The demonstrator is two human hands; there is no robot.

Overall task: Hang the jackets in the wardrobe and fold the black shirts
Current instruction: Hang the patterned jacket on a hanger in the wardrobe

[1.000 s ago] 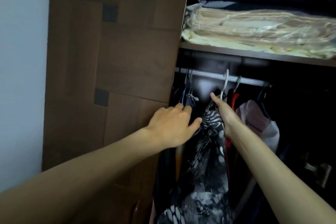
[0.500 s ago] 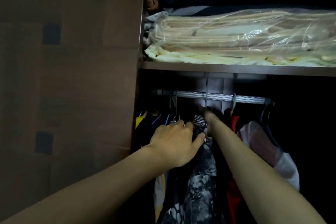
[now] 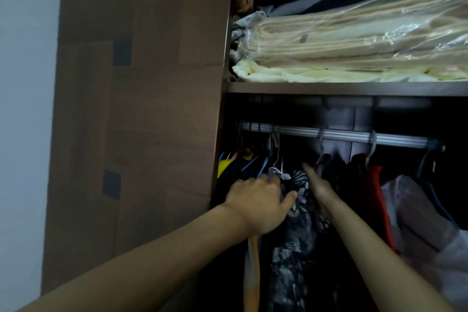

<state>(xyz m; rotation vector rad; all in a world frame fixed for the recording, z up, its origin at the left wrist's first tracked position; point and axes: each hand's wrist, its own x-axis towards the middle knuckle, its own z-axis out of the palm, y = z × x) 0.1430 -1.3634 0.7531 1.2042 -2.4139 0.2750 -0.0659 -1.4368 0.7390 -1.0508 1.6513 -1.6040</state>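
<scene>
Head view: left hand [image 3: 260, 204] pressed flat against dark clothes, fingers straight; right hand [image 3: 317, 186] reached between patterned garment [image 3: 298, 210] and dark jacket [image 3: 329, 167] under rail [image 3: 342, 135], grip hidden. Risk: crowded hangers snagging, jacket slipping off.

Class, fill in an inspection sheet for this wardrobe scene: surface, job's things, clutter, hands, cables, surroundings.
Surface: wardrobe shelf holds cream bedding in a plastic bag, with dark folded fabric above.
Job's things: metal rail carries hangers; black-and-white patterned garment hangs between the hands.
Clutter: red garment and pale plastic-covered garment hang at right.
Hands: left hand presses the hanging clothes leftward; right hand reaches in, fingers straight.
Cables: nothing seen.
Surroundings: brown wardrobe door, pale wall.
</scene>
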